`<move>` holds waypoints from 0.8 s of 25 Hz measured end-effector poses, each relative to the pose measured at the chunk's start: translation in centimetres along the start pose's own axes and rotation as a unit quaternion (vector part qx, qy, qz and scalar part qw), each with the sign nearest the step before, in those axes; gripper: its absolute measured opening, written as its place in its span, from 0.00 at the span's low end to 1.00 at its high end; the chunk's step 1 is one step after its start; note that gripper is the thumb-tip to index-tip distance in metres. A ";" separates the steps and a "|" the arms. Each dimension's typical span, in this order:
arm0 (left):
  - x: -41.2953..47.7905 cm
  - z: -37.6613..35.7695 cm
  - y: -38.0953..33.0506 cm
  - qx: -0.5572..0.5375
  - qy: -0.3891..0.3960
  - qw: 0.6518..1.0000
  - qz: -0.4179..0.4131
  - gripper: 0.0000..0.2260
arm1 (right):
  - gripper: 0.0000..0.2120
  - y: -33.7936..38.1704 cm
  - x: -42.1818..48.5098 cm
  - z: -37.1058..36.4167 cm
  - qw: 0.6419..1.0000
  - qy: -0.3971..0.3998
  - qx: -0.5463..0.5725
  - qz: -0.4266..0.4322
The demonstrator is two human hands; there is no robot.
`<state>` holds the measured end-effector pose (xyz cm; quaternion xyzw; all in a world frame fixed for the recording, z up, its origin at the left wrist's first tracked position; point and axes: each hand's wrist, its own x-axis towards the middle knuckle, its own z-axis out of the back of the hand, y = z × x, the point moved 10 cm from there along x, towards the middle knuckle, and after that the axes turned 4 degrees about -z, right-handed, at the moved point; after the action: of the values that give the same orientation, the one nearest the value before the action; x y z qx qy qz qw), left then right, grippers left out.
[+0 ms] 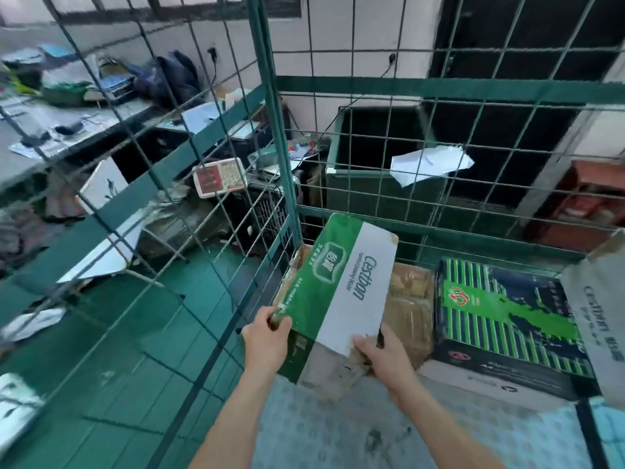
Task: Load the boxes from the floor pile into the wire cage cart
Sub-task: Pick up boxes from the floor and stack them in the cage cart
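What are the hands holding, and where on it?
The green-and-white box, by its near end: left hand on the left corner, right hand on the right.

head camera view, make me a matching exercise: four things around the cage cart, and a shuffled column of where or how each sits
Things
1. green and white printed cardboard box
2. dark blue box with green stripes
3. brown taped cardboard box
4. white sheet of paper

States
a. up at the back mesh of the green wire cage cart
b. lying flat at the cart's right
c. tilted, gripped by left hand and right hand
d. low between both printed boxes, partly hidden

Pairs: 1-c, 2-b, 3-d, 4-a
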<state>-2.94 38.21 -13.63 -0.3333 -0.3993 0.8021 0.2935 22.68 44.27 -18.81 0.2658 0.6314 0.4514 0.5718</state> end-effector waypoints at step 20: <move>25.8 -4.9 12.8 -0.175 -0.063 0.969 0.162 0.20 | 0.41 0.5 22.4 -13.1 0.997 0.007 -0.067 0.025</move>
<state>-17.41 52.88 -34.34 -0.3883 -0.4919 0.7760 0.0712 5.39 60.05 -30.01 0.2398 0.5970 0.5085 0.5723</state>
